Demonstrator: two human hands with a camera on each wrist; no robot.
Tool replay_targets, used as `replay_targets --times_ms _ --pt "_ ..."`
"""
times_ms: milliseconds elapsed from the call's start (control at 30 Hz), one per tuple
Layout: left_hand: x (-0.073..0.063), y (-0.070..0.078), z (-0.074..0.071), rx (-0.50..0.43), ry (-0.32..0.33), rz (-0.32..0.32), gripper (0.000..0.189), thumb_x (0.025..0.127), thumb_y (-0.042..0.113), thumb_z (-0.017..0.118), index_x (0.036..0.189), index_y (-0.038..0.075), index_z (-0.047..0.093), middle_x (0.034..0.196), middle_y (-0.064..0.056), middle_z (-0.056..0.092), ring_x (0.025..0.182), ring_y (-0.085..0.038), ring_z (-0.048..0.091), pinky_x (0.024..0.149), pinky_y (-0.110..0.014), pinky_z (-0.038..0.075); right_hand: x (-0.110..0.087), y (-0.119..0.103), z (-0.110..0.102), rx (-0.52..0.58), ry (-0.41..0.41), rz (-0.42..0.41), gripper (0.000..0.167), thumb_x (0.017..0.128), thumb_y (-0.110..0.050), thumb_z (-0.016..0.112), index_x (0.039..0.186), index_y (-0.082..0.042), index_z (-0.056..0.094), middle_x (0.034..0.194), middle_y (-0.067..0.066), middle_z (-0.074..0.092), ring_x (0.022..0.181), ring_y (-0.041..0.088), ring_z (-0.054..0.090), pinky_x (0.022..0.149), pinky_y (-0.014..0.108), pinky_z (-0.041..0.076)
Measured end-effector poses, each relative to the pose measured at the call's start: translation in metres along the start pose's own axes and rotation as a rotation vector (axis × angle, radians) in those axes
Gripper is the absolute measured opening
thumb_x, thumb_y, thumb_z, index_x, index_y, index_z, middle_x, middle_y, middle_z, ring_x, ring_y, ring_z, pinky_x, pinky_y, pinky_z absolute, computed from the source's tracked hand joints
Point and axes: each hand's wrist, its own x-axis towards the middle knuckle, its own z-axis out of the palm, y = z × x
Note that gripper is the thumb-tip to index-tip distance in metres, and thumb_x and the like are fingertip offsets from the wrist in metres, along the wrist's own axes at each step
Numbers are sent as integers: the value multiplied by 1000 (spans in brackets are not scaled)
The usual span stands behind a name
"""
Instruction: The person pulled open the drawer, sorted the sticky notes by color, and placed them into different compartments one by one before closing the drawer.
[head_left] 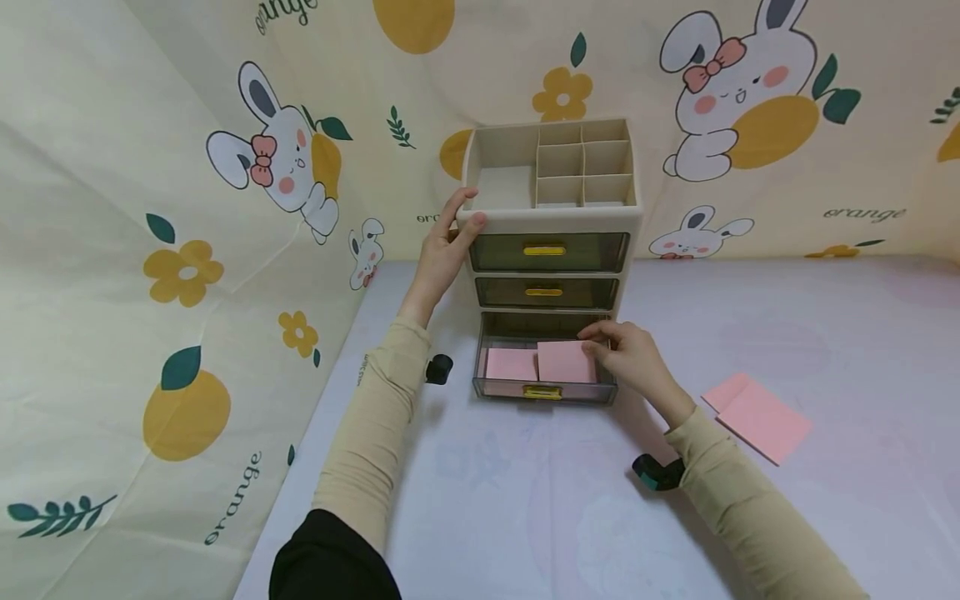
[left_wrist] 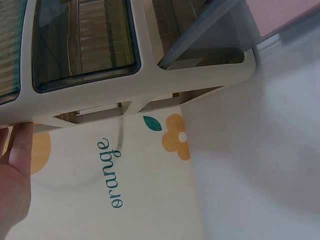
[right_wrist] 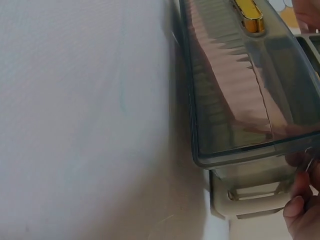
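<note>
A cream desk organizer (head_left: 551,220) with smoky drawers stands upright at the back. My left hand (head_left: 442,254) grips its upper left corner, thumb on the front and fingers at the side and rim. The bottom drawer (head_left: 491,387) is pulled out. Inside lie two pink sticky note pads, the left pad (head_left: 512,364) beside the slightly higher right pad (head_left: 567,362). With thumb and fingers, my right hand (head_left: 630,358) pinches that right pad at its upper right corner. In the right wrist view the fingertips (right_wrist: 295,205) show beside the drawer's side wall.
More pink sticky note pads (head_left: 765,417) lie on the white table to the right. Compartments (head_left: 561,162) divide the organizer's top. Two upper drawers (head_left: 550,252) with yellow handles are closed. A patterned cloth (head_left: 180,333) hangs at the left and back.
</note>
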Motion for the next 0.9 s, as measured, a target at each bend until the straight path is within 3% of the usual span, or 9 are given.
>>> replay_targets --times_ms 233,633,900 --pt "-1 1 -1 -3 5 0 51 88 57 51 134 39 40 130 1 44 83 -17 46 71 -30 36 2 -1 4 -95 -14 -54 11 86 -7 62 92 -6 71 80 10 68 68 20 38 61 30 29" --pt "-1 3 -1 3 -9 -20 48 90 52 51 135 39 39 136 2 42 89 -18 47 75 -31 37 1 -2 9 -211 31 -125 12 83 -10 65 87 -1 72 86 12 68 67 21 44 67 31 27" --pt "-13 27 -3 -2 -30 -48 45 96 37 50 138 30 37 137 -6 40 88 -17 45 74 -29 35 0 -3 8 -193 38 -128 13 84 -12 65 89 -2 72 86 11 69 64 19 40 67 30 26"
